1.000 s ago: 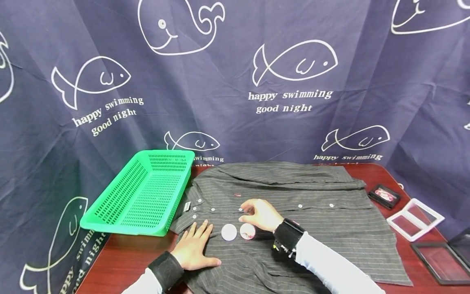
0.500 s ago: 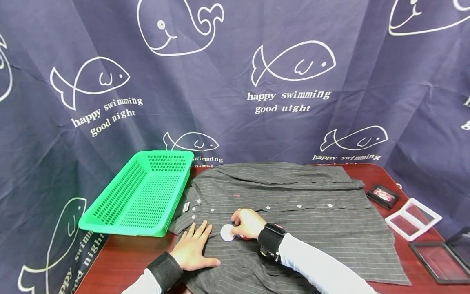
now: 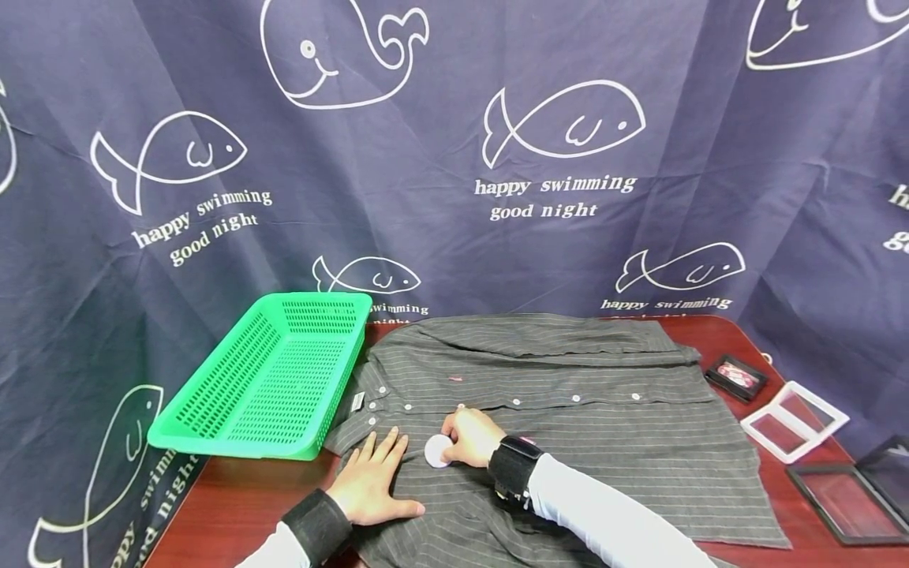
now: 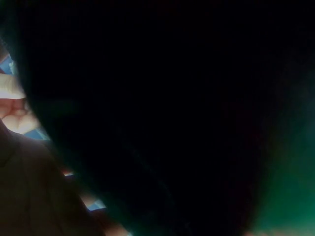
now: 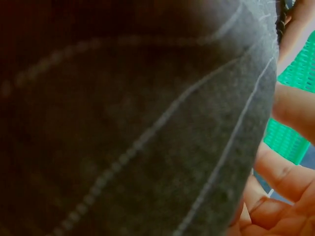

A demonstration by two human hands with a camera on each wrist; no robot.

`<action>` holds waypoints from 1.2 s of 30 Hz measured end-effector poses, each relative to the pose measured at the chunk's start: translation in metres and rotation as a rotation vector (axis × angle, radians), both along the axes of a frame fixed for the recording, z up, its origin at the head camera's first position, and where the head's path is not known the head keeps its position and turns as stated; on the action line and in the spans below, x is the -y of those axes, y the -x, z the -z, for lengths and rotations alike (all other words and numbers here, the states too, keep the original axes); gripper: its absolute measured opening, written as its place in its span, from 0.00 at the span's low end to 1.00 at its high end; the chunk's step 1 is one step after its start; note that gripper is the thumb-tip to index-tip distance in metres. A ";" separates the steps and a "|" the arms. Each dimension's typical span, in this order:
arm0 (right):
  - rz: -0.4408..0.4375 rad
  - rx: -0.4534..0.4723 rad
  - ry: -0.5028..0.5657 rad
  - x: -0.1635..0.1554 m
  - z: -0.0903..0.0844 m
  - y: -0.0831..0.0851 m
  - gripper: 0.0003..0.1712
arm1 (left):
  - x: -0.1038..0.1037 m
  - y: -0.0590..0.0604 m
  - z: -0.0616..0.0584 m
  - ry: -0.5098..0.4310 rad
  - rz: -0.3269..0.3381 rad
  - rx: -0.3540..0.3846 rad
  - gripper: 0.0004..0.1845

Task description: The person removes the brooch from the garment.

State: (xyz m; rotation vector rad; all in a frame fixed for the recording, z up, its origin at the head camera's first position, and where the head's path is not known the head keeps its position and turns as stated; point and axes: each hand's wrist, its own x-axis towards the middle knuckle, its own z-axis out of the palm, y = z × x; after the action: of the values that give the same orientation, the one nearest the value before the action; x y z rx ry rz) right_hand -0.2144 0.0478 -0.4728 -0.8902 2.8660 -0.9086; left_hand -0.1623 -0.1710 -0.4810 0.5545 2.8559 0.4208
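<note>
Dark curtain (image 3: 426, 185) behind red worktop (image 3: 234, 493). White disc (image 3: 433, 451) lies on shirt (image 3: 611, 446); round, no long axis. Right hand (image 3: 474, 438) nearer, touching disc's right edge, fingers curled; I cannot confirm pinch. Left hand (image 3: 368, 489) further left, spread flat, holding nothing.

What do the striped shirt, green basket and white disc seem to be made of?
Striped shirt: matte woven cloth, judging by its soft creases and thread-like pinstripes.
Green basket: probably moulded plastic, slightly glossy, given its even colour and regular perforations.
White disc: smooth, perhaps plastic or coated metal; the pale face leaves it open.
</note>
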 end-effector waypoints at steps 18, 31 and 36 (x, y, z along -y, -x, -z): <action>-0.017 0.003 0.027 -0.001 0.003 -0.001 0.09 | -0.001 -0.001 -0.002 -0.023 0.000 -0.009 0.58; -0.030 -0.009 0.054 -0.003 0.004 0.001 0.06 | -0.012 0.013 -0.002 -0.073 0.064 -0.063 0.57; -0.026 0.001 0.075 -0.003 0.001 0.000 0.06 | -0.019 0.024 -0.005 -0.116 0.098 -0.048 0.53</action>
State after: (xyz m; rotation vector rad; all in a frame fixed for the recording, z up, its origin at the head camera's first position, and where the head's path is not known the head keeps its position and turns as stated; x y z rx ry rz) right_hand -0.2140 0.0512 -0.4736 -0.9306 2.8292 -1.0199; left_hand -0.1861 -0.1521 -0.4757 0.7311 2.8478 0.5665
